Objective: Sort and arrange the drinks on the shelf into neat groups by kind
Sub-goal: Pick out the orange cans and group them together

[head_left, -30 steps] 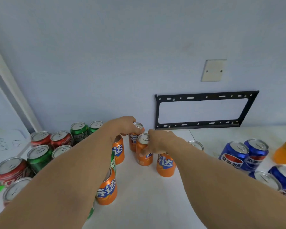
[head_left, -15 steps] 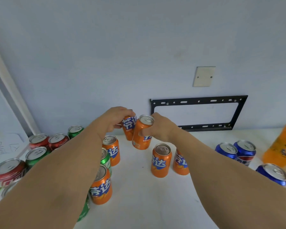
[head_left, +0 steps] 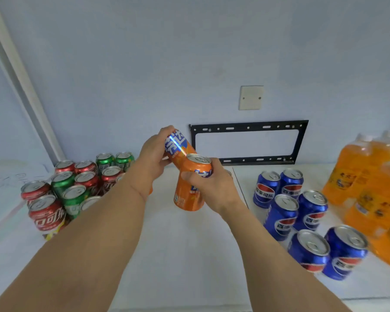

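My left hand (head_left: 152, 157) grips a tilted orange Fanta can (head_left: 177, 146), raised above the white shelf (head_left: 185, 255). My right hand (head_left: 208, 185) holds a second orange Fanta can (head_left: 189, 194) upright, just below and touching the first. On the left stand mixed red cola cans (head_left: 46, 216) and green Sprite cans (head_left: 73, 200). Several blue Pepsi cans (head_left: 284, 216) stand grouped on the right. Orange juice bottles (head_left: 356, 172) stand at the far right. My arms hide any other orange cans.
A black metal bracket (head_left: 248, 127) is fixed to the blue wall behind the shelf, under a white cover plate (head_left: 251, 97). A white frame post (head_left: 20, 79) runs up the left side. A seam (head_left: 240, 188) splits the shelf surface.
Both hands lifted their orange cans higher off the shelf and drew them toward me. The view shifted right, so the other orange cans dropped from sight and the juice bottles came into view.
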